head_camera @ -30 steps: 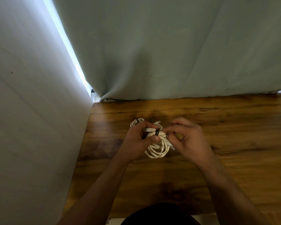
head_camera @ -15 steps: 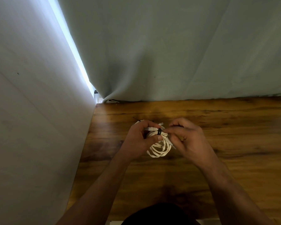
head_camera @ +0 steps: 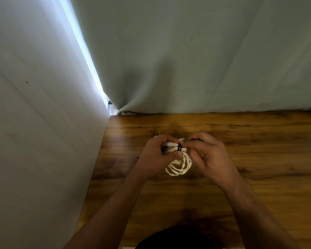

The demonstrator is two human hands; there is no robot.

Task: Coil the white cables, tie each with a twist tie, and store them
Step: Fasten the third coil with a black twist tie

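A coiled white cable hangs just above the wooden table, held between both hands. My left hand grips the coil's upper left side, with the thumb across the loops and a white plug under its fingers. A black twist tie wraps the top of the coil. My right hand pinches that tie with its fingertips. Behind my left hand, a sliver of another white cable and a thin black tie end lie on the table, mostly hidden.
A grey-white wall runs along the table's left edge. A pale green curtain hangs at the table's far edge, with a bright gap of light between wall and curtain.
Both hands stay on the coil with the tie between them. The other cable behind my left hand is now more hidden. The view has tilted slightly.
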